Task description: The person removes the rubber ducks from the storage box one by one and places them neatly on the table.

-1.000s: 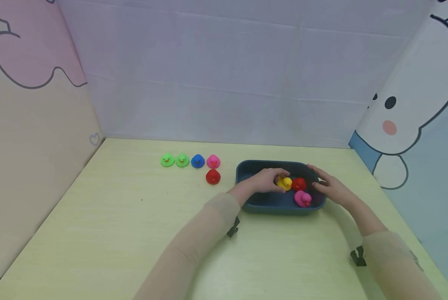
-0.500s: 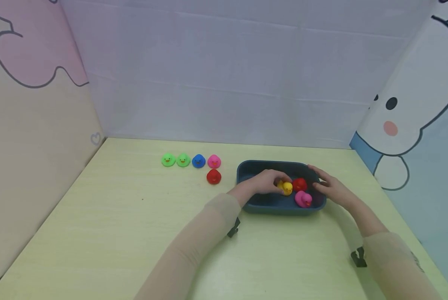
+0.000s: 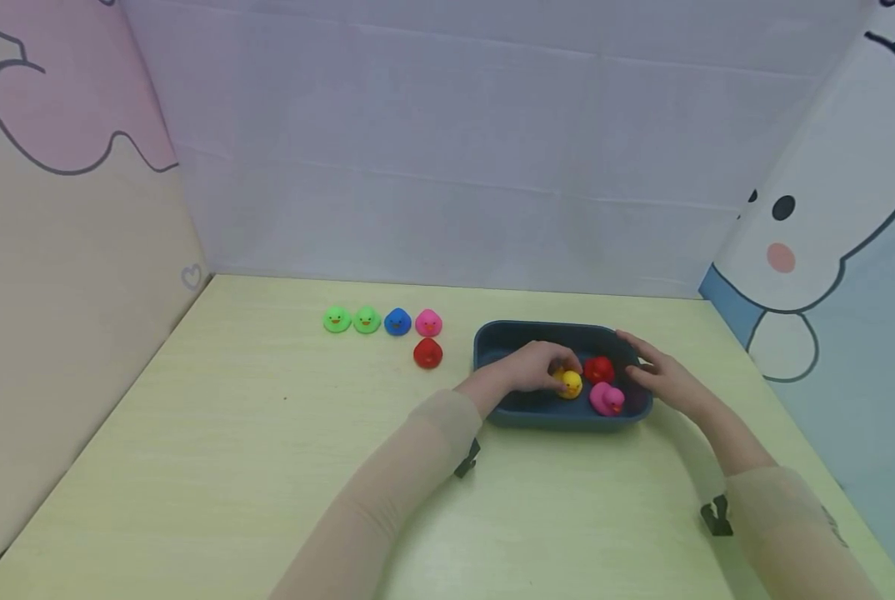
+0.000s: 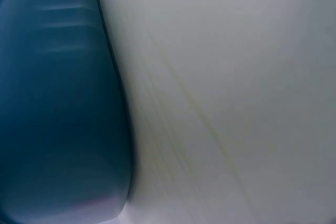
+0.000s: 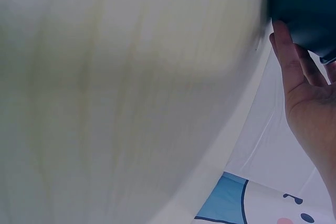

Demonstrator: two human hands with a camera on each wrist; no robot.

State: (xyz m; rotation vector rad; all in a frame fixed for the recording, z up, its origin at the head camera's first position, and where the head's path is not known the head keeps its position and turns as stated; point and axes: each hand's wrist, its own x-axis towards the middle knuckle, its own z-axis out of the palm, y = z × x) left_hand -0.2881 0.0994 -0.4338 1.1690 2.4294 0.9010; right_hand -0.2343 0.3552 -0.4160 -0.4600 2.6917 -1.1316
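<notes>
In the head view a dark blue tub (image 3: 522, 417) stands on the right half of the table. My left hand (image 3: 532, 365) reaches over its near left side and grips a yellow rubber duck (image 3: 571, 385) low inside, fingers and thumb around its body. Just right of that duck lie a red duck (image 3: 599, 370) and a pink duck (image 3: 607, 399). My right hand (image 3: 665, 379) rests at the tub's right end, fingers along the rim. The right wrist view shows the right hand (image 5: 310, 98) with fingertips against the tub's outer wall (image 5: 299, 9). From the left wrist, only the tub (image 4: 63, 103) shows.
Left of the tub, a row holds two green ducks (image 3: 337, 319), a blue duck (image 3: 398, 322) and a pink duck (image 3: 428, 322). Another red duck (image 3: 428, 353) sits in front of the row's right end. A pale wall panel (image 3: 447, 167) closes off the table's back.
The yellow duck has shifted slightly toward the near side of the tub and turned to face forward, with the left hand on it. The right hand stays at the tub's rim.
</notes>
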